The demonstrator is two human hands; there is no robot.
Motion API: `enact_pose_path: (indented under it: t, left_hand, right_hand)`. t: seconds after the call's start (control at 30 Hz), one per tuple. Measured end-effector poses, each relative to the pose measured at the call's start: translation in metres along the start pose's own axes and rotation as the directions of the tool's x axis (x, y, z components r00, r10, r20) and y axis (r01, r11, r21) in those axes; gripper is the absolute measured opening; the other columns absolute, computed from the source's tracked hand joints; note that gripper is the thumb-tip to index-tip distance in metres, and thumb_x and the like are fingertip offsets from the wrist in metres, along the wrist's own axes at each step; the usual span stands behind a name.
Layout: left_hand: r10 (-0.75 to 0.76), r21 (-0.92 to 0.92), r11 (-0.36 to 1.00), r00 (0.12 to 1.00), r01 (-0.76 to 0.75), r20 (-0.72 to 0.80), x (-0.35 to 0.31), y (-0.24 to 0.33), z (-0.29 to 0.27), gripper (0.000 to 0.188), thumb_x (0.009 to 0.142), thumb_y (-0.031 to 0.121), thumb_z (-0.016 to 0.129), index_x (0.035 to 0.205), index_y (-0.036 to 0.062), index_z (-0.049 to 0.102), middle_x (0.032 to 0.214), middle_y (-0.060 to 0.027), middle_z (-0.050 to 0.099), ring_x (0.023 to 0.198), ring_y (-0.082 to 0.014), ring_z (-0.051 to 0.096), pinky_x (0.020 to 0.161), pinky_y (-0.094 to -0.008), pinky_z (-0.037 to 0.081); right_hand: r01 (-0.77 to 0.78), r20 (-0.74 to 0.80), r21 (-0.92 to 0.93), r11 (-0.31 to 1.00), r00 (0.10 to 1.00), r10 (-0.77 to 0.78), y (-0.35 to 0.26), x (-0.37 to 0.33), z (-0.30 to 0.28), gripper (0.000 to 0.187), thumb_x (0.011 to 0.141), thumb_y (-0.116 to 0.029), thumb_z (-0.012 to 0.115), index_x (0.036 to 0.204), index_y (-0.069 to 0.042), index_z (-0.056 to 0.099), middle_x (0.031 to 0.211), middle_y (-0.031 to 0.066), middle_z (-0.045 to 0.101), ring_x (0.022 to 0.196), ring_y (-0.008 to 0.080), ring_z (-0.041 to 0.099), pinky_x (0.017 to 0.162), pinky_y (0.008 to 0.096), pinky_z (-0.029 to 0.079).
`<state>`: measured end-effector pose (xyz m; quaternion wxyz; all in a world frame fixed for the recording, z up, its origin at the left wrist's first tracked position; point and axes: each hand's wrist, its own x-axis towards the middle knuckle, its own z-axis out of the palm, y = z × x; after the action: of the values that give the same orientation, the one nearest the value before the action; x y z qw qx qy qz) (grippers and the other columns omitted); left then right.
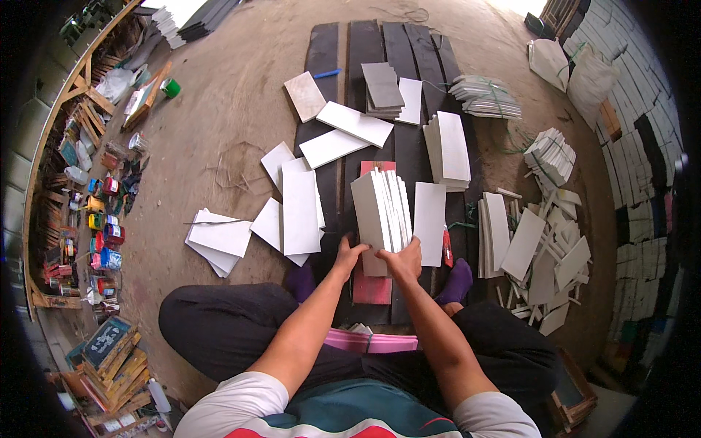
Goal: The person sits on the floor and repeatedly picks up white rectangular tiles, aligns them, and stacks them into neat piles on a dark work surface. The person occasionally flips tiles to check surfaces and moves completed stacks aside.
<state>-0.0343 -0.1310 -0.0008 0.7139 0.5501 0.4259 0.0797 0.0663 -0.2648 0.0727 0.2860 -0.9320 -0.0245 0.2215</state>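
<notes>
A thick stack of white rectangular boards (371,212) stands on edge over a red board (372,291), its layered edges turned up and to the right. My left hand (352,255) presses the near left side of the stack, thumb pointing inward. Around its near right corner my right hand (404,258) is closed, with the thumb across the near face. Most fingers of both hands are partly hidden. Just right of the stack lies a single white board (429,223), and to the left is an overlapping group of white boards (301,212).
Dark planks (325,66) form the low work surface. More board stacks include a grey-topped one (382,86) and a white one (449,150). Loose board pieces (544,252) heap at the right. Paint cans (111,233) line the left. Pink boards (380,343) lie near my lap.
</notes>
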Motion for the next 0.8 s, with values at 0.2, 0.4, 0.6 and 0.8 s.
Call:
enact_pose_path:
  t: [0.2,0.4,0.6,0.8]
  left_hand:
    - [0.182,-0.037,0.983,0.983,-0.182,0.004,0.010,0.034,0.030,0.093,0.078,0.032,0.089,0.152,0.0003,0.041,0.146,-0.0222,0.054,0.137,-0.0355,0.053,0.113,-0.0441,0.043]
    - [0.289,0.234,0.935,0.954,-0.265,-0.073,0.023,0.003,0.033,0.101,0.073,0.028,0.096,0.146,-0.0016,0.033,0.142,-0.0217,0.056,0.132,-0.0329,0.057,0.111,-0.0442,0.046]
    - [0.286,0.213,0.939,0.957,-0.269,-0.054,0.017,0.012,0.039,0.104,0.071,0.029,0.096,0.148,-0.0004,0.032,0.144,-0.0230,0.054,0.133,-0.0346,0.056,0.111,-0.0453,0.047]
    - [0.292,0.184,0.943,0.955,-0.278,-0.054,0.025,0.003,0.035,0.113,0.070,0.029,0.094,0.156,0.0002,0.026,0.144,-0.0264,0.053,0.133,-0.0400,0.055,0.113,-0.0484,0.045]
  right_hand:
    - [0.217,-0.136,-0.242,0.946,0.957,-0.254,-0.001,-0.030,0.031,0.116,0.065,-0.050,0.090,0.151,0.003,0.034,0.126,0.0239,0.056,0.115,0.0419,0.059,0.096,0.0548,0.050]
    - [0.285,-0.043,-0.324,0.902,0.948,-0.315,-0.015,-0.042,0.025,0.119,0.073,-0.054,0.081,0.161,0.000,0.022,0.120,0.0247,0.055,0.109,0.0426,0.059,0.090,0.0545,0.052]
    - [0.275,-0.058,-0.311,0.910,0.950,-0.307,-0.007,-0.036,0.026,0.124,0.072,-0.055,0.081,0.164,-0.005,0.014,0.119,0.0253,0.055,0.108,0.0430,0.059,0.090,0.0552,0.053]
    - [0.314,-0.022,-0.305,0.899,0.941,-0.336,-0.004,-0.034,0.027,0.122,0.072,-0.058,0.083,0.166,-0.017,0.017,0.120,0.0232,0.053,0.108,0.0426,0.058,0.081,0.0568,0.052]
